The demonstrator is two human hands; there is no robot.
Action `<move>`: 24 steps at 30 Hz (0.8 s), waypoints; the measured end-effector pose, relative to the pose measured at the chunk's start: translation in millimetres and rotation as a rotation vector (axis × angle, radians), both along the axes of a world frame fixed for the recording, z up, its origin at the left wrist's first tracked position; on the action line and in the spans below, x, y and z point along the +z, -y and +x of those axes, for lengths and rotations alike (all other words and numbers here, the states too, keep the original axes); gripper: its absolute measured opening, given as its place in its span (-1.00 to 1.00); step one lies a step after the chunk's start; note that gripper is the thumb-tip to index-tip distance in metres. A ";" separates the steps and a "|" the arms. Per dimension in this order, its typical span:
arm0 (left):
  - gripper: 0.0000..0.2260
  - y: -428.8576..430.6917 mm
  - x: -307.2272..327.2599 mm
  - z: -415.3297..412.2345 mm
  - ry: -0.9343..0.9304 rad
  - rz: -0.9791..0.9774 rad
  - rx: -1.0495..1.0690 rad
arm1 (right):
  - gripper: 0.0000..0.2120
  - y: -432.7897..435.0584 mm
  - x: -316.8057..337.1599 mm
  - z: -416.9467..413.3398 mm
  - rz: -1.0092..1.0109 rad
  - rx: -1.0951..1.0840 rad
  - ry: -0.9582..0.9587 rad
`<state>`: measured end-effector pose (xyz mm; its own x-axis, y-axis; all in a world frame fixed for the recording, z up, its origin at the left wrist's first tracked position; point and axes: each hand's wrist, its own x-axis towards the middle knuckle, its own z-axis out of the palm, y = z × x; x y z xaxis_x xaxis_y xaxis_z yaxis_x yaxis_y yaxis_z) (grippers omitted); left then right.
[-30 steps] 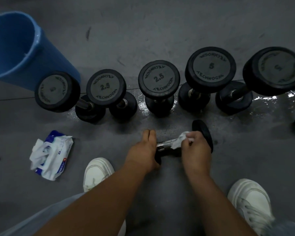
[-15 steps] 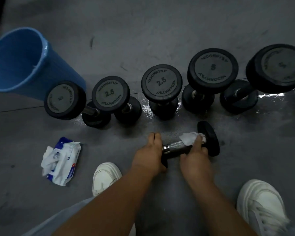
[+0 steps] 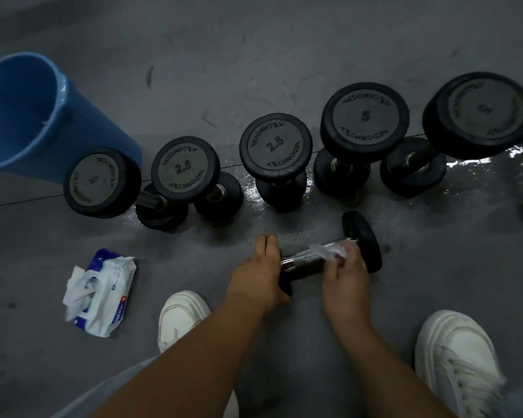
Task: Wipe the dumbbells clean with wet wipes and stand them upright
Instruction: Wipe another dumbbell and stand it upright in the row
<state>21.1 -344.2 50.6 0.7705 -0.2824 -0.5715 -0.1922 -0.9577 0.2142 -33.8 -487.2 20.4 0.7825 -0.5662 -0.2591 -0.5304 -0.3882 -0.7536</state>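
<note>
Bracing the dumbbell (image 3: 310,258), the left hand (image 3: 261,274) grips one end; the right hand (image 3: 346,277) pinches a wipe (image 3: 328,251) on its handle (image 3: 296,262).

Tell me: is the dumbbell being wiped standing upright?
No, the dumbbell lies on its side on the floor, left hand gripping one end, right hand pressing a wipe to it.

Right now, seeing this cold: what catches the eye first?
A row of black Technogym dumbbells stands on end across the middle. Just in front, one small dumbbell lies on its side: the left hand grips its left head while the right hand presses a wet wipe to the chrome handle. A blue bucket sits upper left, a wipes pack lower left.
</note>
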 end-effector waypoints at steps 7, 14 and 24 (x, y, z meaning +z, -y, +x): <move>-0.06 0.8 2.6 -0.9 0.001 -0.005 0.011 | -0.59 -6.8 0.7 4.2 0.038 -0.055 -0.021; -0.05 0.4 1.9 0.3 -0.030 -0.017 0.022 | -0.82 10.7 -17.1 7.5 1.242 -1.050 -0.149; -0.01 0.6 4.0 1.1 -0.020 0.014 0.012 | -0.76 11.0 8.7 26.0 1.681 -1.235 0.089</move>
